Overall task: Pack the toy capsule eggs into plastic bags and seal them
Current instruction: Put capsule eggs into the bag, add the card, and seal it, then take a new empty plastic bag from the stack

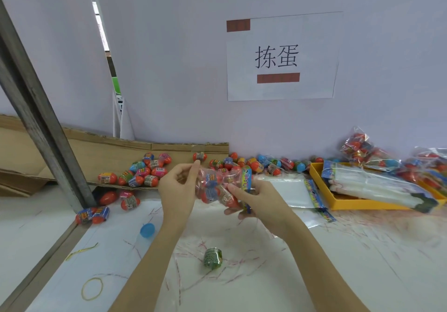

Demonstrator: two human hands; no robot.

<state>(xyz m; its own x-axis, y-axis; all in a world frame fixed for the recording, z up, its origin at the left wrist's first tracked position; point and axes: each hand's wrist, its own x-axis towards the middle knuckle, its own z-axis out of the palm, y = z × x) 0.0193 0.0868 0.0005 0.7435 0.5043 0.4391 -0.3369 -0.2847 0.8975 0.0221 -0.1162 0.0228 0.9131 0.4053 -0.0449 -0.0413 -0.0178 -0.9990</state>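
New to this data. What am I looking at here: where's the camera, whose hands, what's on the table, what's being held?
There is no robot. A person works with bare hands, and the single picture comes from a wide-angle camera worn on their head, looking forward and down.

Both hands hold one clear plastic bag filled with orange toy capsule eggs. The left hand pinches its left end and the right hand grips the end with the printed colourful header strip.

On the white table lie loose multicoloured capsule eggs, many of them on a flattened brown cardboard sheet. A yellow shallow tray at the right holds a stack of empty clear bags, with filled bags behind it. Nearer the person are a blue capsule half, a green-labelled egg and a yellow rubber band. A paper sign hangs on the wall.
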